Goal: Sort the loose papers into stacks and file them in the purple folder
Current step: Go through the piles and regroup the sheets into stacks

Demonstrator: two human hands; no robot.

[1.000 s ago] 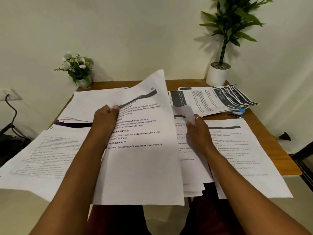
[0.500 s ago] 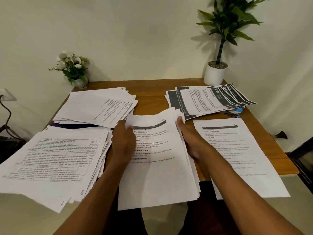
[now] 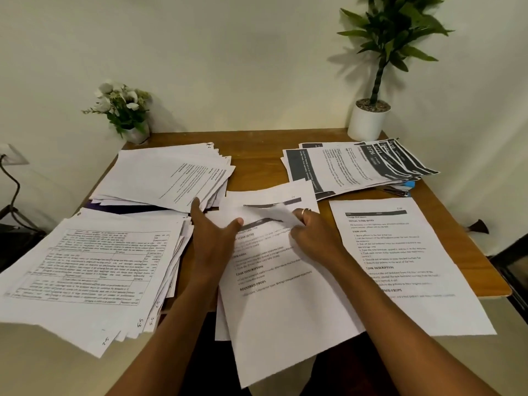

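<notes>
Paperwork covers a brown wooden table (image 3: pixel 257 144) in five groups. Landmark: the centre stack of white printed sheets (image 3: pixel 280 295), which overhangs the near edge.

Left of the centre stack, near side: thick slumped pile of white sheets printed with ruled tables (image 3: pixel 94 267), handwritten numbers on the corners.

Left of the centre stack, farther back: fanned pile of white text sheets (image 3: pixel 160 175). The dark purple folder (image 3: pixel 114 208) shows only as a thin strip under this pile, just beyond and to the left of the left hand's fingertips, apart from both hands.

Left hand (image 3: pixel 213 238): released, fingers straight, thumb splayed, palm down on the centre stack's left edge. Its fingertips reach the fanned pile's near corner; cannot tell if they touch.

Right hand (image 3: pixel 313 235): grasping, fingers curled, ring on one finger. It pinches the buckled upper part of the centre stack's top sheet (image 3: pixel 274 217), which is raised slightly off the sheet beneath.

Right of the centre stack: single white sheet with a dark header bar (image 3: pixel 400 252), lying flat, close beside the right forearm.

Behind and right of the centre stack: fan of white sheets with dark grey bands (image 3: pixel 357 164). A small blue object (image 3: pixel 407 184) peeks out beneath them, too hidden to identify.
</notes>
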